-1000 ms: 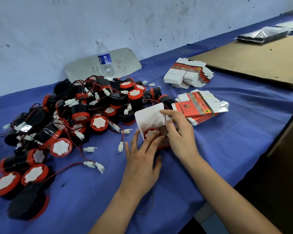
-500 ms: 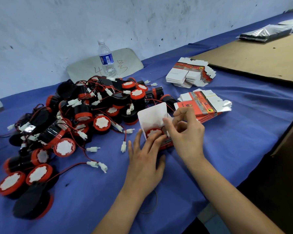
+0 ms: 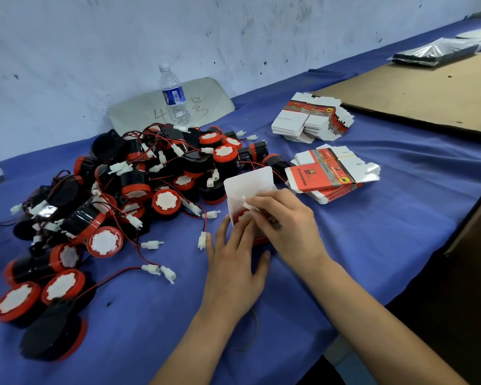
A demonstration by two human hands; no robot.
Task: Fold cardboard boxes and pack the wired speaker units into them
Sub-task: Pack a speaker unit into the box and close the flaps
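Blue cloth (image 3: 372, 245) covers the table. Item in work: one small cardboard box (image 3: 250, 184), standing open near the middle of the cloth, just right of the pile, white lid flap raised. Inside its mouth a speaker unit (image 3: 241, 215) shows a red rim and white centre. Left hand (image 3: 233, 262): palm down, fingers nearly straight and spread, tips pressed against the near side of the box, gripping nothing. Right hand (image 3: 285, 218): fingers curled over the box mouth, fingertips pinching a small white plug (image 3: 247, 200) above the unit. Loose stock: pile of speaker units (image 3: 117, 207), black bodies, red rims, red wires and white connectors tangled, spread left of the box. Flat boxes: near stack (image 3: 331, 176), banded, red-and-white print, just right of the open box; far stack (image 3: 311, 118) behind it, apart. Water bottle (image 3: 174, 95), upright, behind the pile, in front of a grey panel (image 3: 134, 112) at the wall. Brown cardboard sheet (image 3: 428, 93), far right; dark wrapped bundle (image 3: 433, 52) at its far edge.
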